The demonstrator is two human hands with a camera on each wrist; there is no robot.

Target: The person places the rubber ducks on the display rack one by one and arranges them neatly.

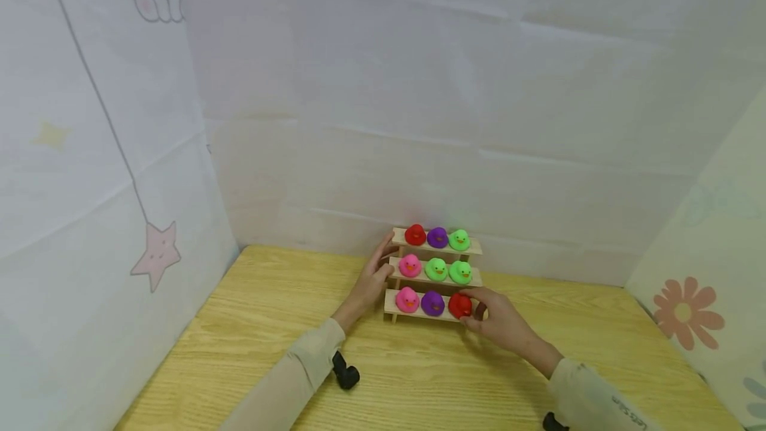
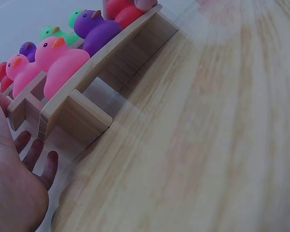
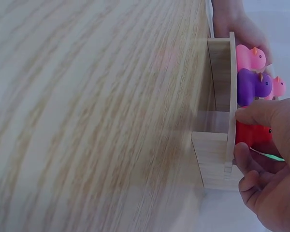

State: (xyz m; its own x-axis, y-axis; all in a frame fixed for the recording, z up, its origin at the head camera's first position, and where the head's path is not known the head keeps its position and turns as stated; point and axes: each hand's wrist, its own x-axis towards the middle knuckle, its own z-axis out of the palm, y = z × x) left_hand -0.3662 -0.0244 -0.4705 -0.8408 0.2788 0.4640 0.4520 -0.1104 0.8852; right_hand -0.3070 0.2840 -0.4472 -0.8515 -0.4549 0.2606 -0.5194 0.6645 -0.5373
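A three-tier wooden stand [image 1: 391, 297] holds several rubber ducks in rows. My right hand [image 1: 501, 319] pinches a red rubber duck [image 1: 460, 305] at the right end of the bottom shelf, thumb and fingers on either side of it. In the right wrist view that red duck [image 3: 249, 133] is against the shelf, partly covered by the fingers. My left hand [image 1: 370, 285] rests at the stand's left side, its fingers extended along the ends of the upper shelves. A purple duck [image 1: 433, 303] and a pink duck [image 1: 407, 299] share the bottom shelf.
On the middle shelf sit a pink duck [image 1: 409, 265] and two green ducks; the top shelf bears red, purple and green ones [image 1: 459, 240]. The stand is on a wood-grain table [image 1: 287, 304], close to a white cloth backdrop [image 1: 419, 118]. Cloth also hangs at both sides.
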